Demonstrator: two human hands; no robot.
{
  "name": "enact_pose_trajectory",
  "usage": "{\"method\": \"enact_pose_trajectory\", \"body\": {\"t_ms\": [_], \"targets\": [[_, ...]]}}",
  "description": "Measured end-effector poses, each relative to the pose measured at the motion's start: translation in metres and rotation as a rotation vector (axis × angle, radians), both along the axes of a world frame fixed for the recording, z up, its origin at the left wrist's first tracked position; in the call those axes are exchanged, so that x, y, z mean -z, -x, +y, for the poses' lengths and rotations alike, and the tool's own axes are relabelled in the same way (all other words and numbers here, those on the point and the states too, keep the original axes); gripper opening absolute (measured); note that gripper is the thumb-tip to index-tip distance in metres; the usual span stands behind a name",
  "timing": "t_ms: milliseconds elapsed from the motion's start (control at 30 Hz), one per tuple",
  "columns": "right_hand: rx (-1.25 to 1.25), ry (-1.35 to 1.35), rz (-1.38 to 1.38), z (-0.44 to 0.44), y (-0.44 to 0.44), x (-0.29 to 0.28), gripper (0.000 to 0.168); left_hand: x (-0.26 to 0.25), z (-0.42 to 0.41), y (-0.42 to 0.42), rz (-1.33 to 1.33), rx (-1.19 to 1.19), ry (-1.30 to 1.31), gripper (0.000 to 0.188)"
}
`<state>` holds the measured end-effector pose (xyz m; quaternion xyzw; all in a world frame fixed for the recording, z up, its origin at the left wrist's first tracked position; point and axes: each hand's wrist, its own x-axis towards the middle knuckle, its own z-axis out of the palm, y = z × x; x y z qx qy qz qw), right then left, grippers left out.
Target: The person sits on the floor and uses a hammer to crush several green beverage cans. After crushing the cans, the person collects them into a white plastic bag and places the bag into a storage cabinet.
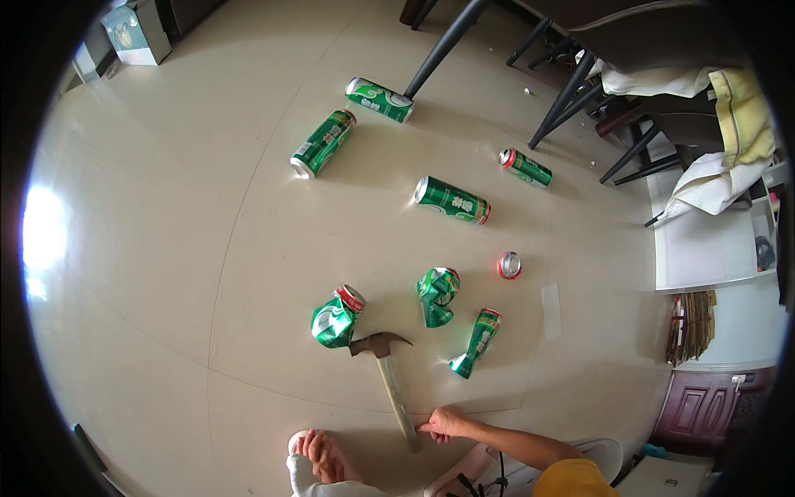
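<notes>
A claw hammer [391, 385] with a pale handle lies on the tiled floor, its head beside a crushed green beverage can [336, 318]. My right hand [444, 425] has its index finger extended at the lower handle, seemingly touching it, the other fingers curled. Near my shoe, my left hand [320, 456] rests with bent fingers; its grip is unclear. A bent green can [437, 297] and a flattened green can [476, 345] lie right of the hammer head. Beyond them are a red-rimmed can end [510, 265], its body not visible, and a green can [453, 200] on its side.
More green cans lie farther off: one [323, 144] at upper left, one [379, 99] against a chair leg [444, 46], and a smaller one [525, 168] nearer the chairs. A white strip [551, 312] and stacked flattened cardboard [691, 328] are at right.
</notes>
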<state>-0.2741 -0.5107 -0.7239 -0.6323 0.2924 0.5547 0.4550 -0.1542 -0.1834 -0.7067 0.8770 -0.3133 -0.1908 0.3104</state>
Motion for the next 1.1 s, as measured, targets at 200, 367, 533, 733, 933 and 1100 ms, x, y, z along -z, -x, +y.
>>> {"method": "enact_pose_trajectory", "body": {"t_ms": [200, 367, 533, 733, 933, 1100], "targets": [[-0.062, 0.024, -0.052, 0.000, 0.000, -0.003, 0.046, 0.000, 0.002, 0.003, 0.000, 0.036, -0.030, 0.045], [-0.088, 0.035, -0.034, -0.001, 0.004, 0.003, 0.047, -0.012, -0.019, -0.016, -0.037, 0.063, -0.086, 0.041], [-0.154, 0.102, -0.136, 0.000, -0.008, -0.001, 0.056, 0.011, 0.013, 0.002, -0.151, 0.078, -0.183, 0.034], [-0.206, 0.412, -0.484, 0.025, 0.013, -0.042, 0.041, -0.024, -0.016, -0.013, -0.060, 0.282, -0.410, 0.048], [-0.181, 0.355, -0.325, 0.017, 0.095, -0.170, 0.030, -0.138, -0.007, -0.012, 0.388, 0.162, -0.601, 0.057], [-0.045, 0.798, -0.268, -0.022, 0.130, -0.323, 0.034, -0.253, 0.070, 0.034, 0.376, 0.206, -0.633, 0.041]]}}
